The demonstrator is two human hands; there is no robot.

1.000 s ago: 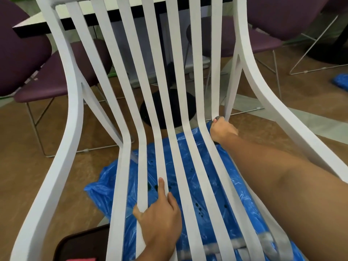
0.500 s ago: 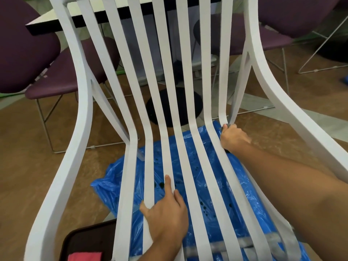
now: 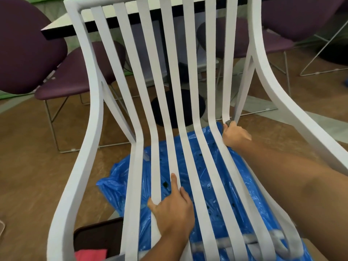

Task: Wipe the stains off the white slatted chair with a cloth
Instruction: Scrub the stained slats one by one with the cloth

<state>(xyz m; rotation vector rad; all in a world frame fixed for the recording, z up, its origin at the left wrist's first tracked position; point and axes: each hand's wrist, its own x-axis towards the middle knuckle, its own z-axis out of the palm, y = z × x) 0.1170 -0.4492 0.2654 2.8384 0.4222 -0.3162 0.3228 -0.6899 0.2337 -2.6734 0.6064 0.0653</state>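
Brown floor (image 3: 37, 166) lies all round, and the white slatted chair (image 3: 97, 110) stands close in front of the person, filling most of the view.

The left hand (image 3: 174, 211) lies flat on the seat slats near the front of the chair. Its fingers are spread, one finger points along a slat, and the thumb hooks the edge of the next slat. It holds nothing. The right hand (image 3: 235, 136) is far back on the chair, where the last slat on the right bends up from seat to back. Its fingers are curled tight into a fist. A little dark cloth (image 3: 228, 122) peeks out of the top, pressed into that bend, so I think this hand is rubbing there.

Under the chair lies a blue plastic sheet (image 3: 113, 185) with dark spots on it. Behind the chair are purple chairs (image 3: 79, 78) and a table (image 3: 60, 28) with a black edge. Something pink (image 3: 90, 255) shows by the front left corner of the chair. I cannot tell what it is.

The chair looks hard, smooth and stiff. The slats are thin, so they may give a little when pushed. It may also be light and could slide or tip, so a flat hand on the seat helps keep it still. The thick side rails look like the best place to grab it. The cloth is soft and can bunch up to fit narrow gaps. I cannot see any stains on the slats from here.
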